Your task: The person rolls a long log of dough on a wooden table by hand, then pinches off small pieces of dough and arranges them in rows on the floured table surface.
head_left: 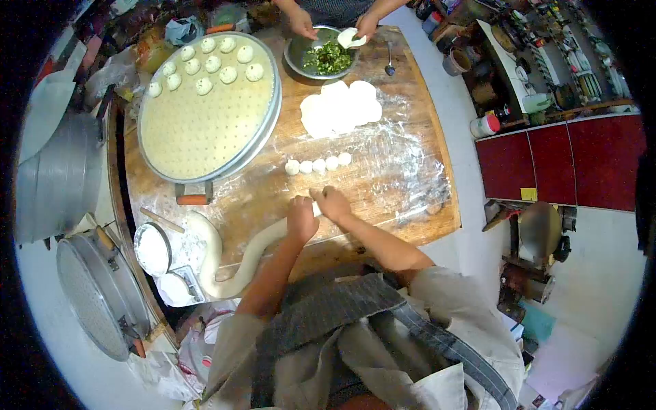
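Note:
A long, thick rope of dough snakes over the near left of the wooden table. My left hand is wrapped round the rope close to its right end. Beside it, my right hand has its fingers closed at the pale tip of the rope, the two hands nearly touching. The exact hold of the right fingertips is partly hidden. Just beyond my hands lies a row of small dough pieces. Farther back, several flat dough rounds overlap one another.
A large round steamer tray with several shaped buns stands at the left. Across the table, another person's hands hold a dough wrapper over a metal bowl of green filling. White flour containers and a rolling pin sit near left.

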The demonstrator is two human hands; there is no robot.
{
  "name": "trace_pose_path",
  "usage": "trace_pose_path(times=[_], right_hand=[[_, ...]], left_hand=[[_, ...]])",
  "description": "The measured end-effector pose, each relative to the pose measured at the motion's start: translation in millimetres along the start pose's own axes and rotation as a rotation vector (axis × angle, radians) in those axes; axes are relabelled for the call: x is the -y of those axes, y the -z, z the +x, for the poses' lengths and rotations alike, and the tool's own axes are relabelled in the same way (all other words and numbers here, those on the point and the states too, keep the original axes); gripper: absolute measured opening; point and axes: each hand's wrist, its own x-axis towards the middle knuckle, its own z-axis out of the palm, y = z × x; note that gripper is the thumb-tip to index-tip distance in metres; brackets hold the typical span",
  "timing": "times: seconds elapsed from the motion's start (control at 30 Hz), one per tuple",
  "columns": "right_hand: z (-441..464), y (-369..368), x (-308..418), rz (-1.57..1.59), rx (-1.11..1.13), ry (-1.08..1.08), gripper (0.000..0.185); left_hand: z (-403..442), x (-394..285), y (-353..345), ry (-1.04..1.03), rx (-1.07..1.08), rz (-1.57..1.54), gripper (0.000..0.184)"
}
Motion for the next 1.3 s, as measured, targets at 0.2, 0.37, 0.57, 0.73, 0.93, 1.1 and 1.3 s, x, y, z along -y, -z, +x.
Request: trace_pose_path(times=[0.2,0.37,0.57,0.73,0.93,1.1,1.3], right_hand=[[-8.0,-36.8,11.1,0.236,-0.124,0.082,0.038],[-23.6,-15.9,6.3,0.301,-0.250,0.215,0.029],[-39.7,47.2,-4.4,0.581,0.194,0.223,0.019],[21.2,102.1,-53.7,0.813,-0.161,-0.321,0.026],[96.7,73.9,-79.9,0.592,-0.431,-0.104,0.035],[77.6,83.8,-53.3,0.190,-0.407,0.060,0.042],[16.5,40.5,-25.5,-0.019,-0.196,-0.017,0.056]], left_hand=[[-4.9,17.9,-8.0,-0.103,-0.136,-0.157,0.032],[13.8,1.2,-21.7,-0.030,-0.112,-0.265,0.018],[40.8,13.3,-50.2,0.104,0.075,0.066,0.026],[40.4,2.1,-24.4,0.043,-0.025,0.010,0.039],[25.9,9.4,-32.5,0.002,0.026,0.055,0.049],[10.4,2.3,-22.5,-0.067,-0.082,0.078,0.045],[-8.7,20.8,-34.3,0.091,-0.067,0.112,0.041]])
